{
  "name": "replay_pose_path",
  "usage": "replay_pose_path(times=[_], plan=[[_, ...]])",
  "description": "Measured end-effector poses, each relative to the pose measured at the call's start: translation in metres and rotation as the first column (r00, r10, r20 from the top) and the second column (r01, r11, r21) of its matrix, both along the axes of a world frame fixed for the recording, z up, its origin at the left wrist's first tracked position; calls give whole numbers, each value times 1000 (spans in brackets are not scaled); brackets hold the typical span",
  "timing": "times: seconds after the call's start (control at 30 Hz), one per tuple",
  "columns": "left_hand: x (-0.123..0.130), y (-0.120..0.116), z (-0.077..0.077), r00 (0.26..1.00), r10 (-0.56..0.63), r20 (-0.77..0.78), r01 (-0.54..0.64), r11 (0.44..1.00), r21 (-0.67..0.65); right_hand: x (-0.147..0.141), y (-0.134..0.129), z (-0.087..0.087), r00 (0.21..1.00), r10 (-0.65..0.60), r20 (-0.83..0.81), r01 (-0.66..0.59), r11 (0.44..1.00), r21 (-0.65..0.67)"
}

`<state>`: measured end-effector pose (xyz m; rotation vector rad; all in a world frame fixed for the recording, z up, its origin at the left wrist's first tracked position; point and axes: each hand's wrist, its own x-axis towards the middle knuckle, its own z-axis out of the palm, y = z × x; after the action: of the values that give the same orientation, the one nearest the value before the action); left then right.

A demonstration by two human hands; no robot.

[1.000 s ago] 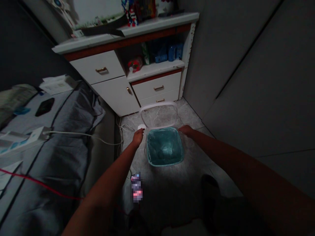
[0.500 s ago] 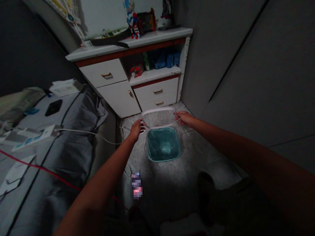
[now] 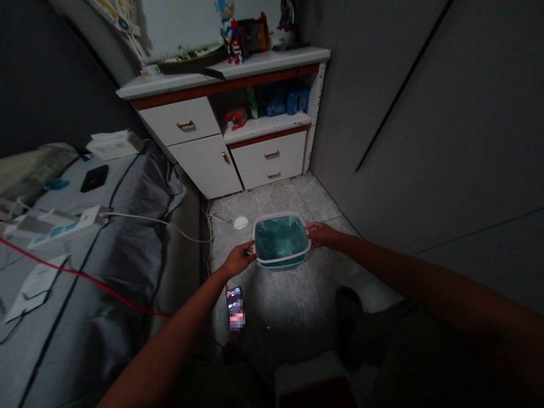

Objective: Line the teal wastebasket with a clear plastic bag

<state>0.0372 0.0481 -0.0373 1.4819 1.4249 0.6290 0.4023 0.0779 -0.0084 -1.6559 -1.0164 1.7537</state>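
A teal bin [image 3: 280, 238] stands on the grey tiled floor with its open top facing up. A pale, open ring-shaped rim [image 3: 283, 258] lies over the top of the bin, its front edge slightly below the bin's front lip. My left hand [image 3: 240, 258] grips the left side of this rim between thumb and fingers. On the other side my right hand [image 3: 322, 235] holds the rim's right edge, its fingers partly hidden behind it.
A lit phone [image 3: 235, 309] lies on the floor in front of my left hand. White drawers [image 3: 270, 161] stand behind the bin. On the left, a bed [image 3: 123, 226] carries a power strip [image 3: 76, 225]; cables [image 3: 209, 226] trail beside it. A grey wardrobe [image 3: 446, 124] borders the right.
Both hands have brought the pale rim down and nearer, from behind the bin onto its top. My left hand, loosely spread before, has closed on the rim. A white round piece now shows behind.
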Motion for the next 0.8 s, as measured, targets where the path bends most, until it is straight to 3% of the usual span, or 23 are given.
replay_pose_path(times=[0.07, 0.17, 0.33, 0.43, 0.5, 0.63, 0.73, 0.8], plan=[[-3, -4, -7, 992, -46, -114, 53, 997, 60, -3, -3, -14, 1000, -4, 30, 3, 1000, 19], [-6, -7, -13, 958, -91, -271, 129, 984, 126, -7, -6, -26, 970, 68, 235, -92, 992, 90], [-5, -15, -15, 889, -111, -444, 181, 976, 119, -4, -13, -34, 765, 189, 616, -392, 895, 213], [-3, -18, -13, 857, -109, -504, 183, 978, 98, 2, -14, -38, 684, 219, 695, -504, 832, 234], [-2, -18, -13, 848, -115, -518, 183, 980, 82, 6, -12, -40, 667, 256, 699, -528, 824, 202], [-4, -15, -15, 874, -116, -472, 165, 984, 64, 7, -9, -32, 619, 315, 719, -563, 817, 127], [-6, -12, -18, 893, -115, -435, 152, 987, 53, -3, -7, -17, 470, 292, 833, -625, 777, 81], [-8, -10, -20, 904, -124, -408, 157, 987, 48, -17, -3, -12, 387, 249, 888, -693, 713, 103]])
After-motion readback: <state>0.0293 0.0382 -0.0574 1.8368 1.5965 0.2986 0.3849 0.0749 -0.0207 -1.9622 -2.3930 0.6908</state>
